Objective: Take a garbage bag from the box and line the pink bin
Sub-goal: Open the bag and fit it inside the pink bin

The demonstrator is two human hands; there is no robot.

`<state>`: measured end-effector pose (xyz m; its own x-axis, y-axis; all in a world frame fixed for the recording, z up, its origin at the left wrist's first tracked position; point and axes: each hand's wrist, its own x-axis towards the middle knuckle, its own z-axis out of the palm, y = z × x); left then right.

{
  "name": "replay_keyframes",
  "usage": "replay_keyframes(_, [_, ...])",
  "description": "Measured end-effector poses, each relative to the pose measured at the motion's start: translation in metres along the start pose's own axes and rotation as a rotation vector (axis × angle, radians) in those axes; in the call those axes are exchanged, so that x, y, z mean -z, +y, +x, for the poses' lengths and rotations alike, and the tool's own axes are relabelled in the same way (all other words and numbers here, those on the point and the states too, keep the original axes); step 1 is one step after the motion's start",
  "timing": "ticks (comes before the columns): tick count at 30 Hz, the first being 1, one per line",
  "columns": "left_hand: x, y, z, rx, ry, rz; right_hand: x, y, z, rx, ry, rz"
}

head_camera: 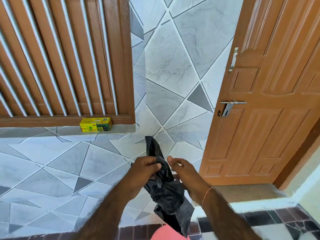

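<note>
A crumpled black garbage bag hangs between both hands, its top end sticking up and its lower end dangling toward the pink bin, of which only a bit of rim shows at the bottom edge. My left hand pinches the bag between thumb and fingers. My right hand is just right of the bag with fingers curled and spread; whether its lower fingers touch the bag is hidden. The yellow bag box lies on the ledge under the window grille, far left of my hands.
A wooden window with metal bars fills the upper left. An open brown door with a latch stands at the right. Grey patterned tiles cover the wall and ledge; a dark tiled border runs along the bottom.
</note>
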<state>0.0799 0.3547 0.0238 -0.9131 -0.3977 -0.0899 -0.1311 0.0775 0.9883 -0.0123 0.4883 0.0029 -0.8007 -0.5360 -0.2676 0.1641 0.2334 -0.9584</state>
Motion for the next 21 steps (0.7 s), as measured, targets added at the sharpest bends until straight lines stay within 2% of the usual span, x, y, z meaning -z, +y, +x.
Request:
replay_keyframes(1, [-0.001,-0.001,-0.001,-0.018,-0.004,0.040,0.000,0.001,0.002,-0.016,-0.039,0.075])
replay_keyframes(6, [0.009,-0.012,0.001,-0.012,0.052,0.159,0.007,0.002,0.002,-0.031,-0.019,0.223])
replay_keyframes(11, [0.000,-0.017,-0.001,-0.062,0.053,0.256,0.002,0.005,0.000,-0.150,-0.178,0.203])
replay_keyframes(18, [-0.018,-0.028,-0.004,-0.113,-0.022,0.423,-0.003,0.004,0.002,-0.068,-0.137,0.350])
replay_keyframes(21, [-0.023,-0.030,-0.008,-0.195,-0.039,0.534,-0.002,0.005,0.003,-0.026,-0.161,0.306])
